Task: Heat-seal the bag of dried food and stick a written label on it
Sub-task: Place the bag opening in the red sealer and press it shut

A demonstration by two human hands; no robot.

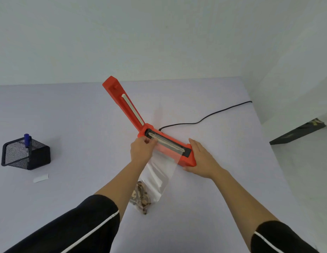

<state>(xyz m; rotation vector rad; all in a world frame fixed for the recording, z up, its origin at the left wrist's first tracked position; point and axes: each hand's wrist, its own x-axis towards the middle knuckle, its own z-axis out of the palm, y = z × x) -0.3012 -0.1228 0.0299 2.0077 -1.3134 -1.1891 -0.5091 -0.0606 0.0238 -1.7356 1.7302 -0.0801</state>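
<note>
Nothing really readable in this one. The small white paper slip (41,178) on the pale counter (77,115) looks plain. The blue-capped marker pen (27,143) in the black wire-mesh holder (13,155) has barrel print too tiny to make out. I can't read any lettering on the orange plastic heat sealer (130,108).

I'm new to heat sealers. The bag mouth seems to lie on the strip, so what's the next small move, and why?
Probably bring the raised arm down onto the sealing strip. The left hand pinches the bag mouth flat across the strip, the right hand steadies the base, and nothing clamps the plastic yet.
</note>
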